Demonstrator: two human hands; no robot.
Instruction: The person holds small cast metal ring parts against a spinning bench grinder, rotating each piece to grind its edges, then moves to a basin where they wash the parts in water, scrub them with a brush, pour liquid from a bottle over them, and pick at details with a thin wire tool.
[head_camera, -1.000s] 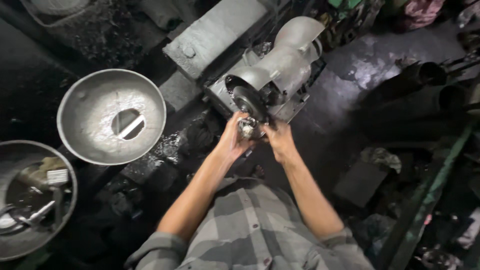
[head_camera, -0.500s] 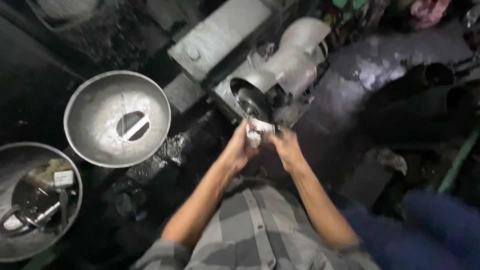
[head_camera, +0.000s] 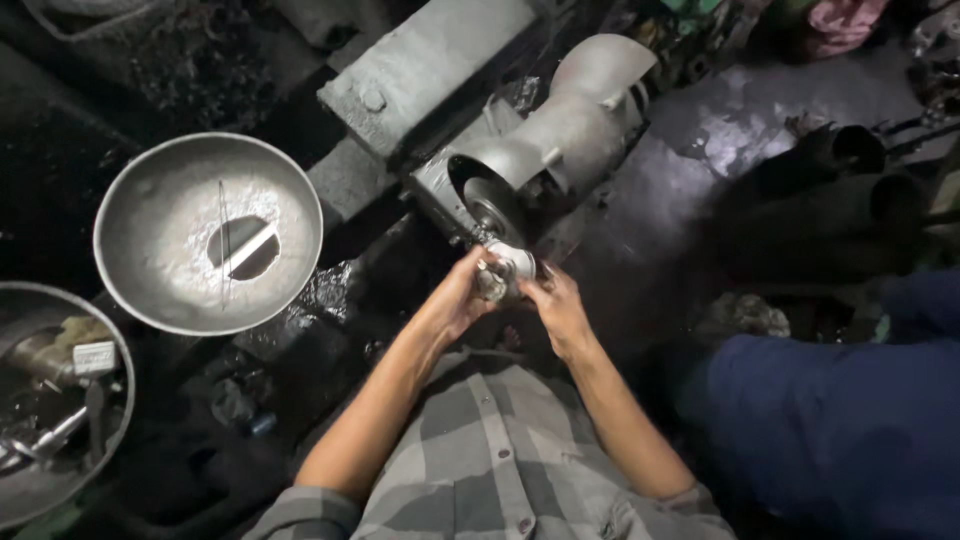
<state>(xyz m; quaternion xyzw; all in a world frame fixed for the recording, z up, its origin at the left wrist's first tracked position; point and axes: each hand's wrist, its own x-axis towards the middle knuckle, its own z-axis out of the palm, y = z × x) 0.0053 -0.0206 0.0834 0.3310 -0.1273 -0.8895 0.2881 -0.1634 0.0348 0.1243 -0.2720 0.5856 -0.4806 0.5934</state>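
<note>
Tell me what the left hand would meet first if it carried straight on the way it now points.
The left hand already grips a small metal part; straight beyond it, probably the dark grinding wheel of the grey bench grinder, though depth is unclear.

Dim workshop: dark, oily, wet floor (head_camera: 720, 150) glints at far right; grimy black debris (head_camera: 180, 70) lies far left.

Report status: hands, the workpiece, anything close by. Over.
Left hand and right hand together grip small shiny metal part. Part sits against grey bench grinder's wheel. Blue-clothed person close on right.
</note>
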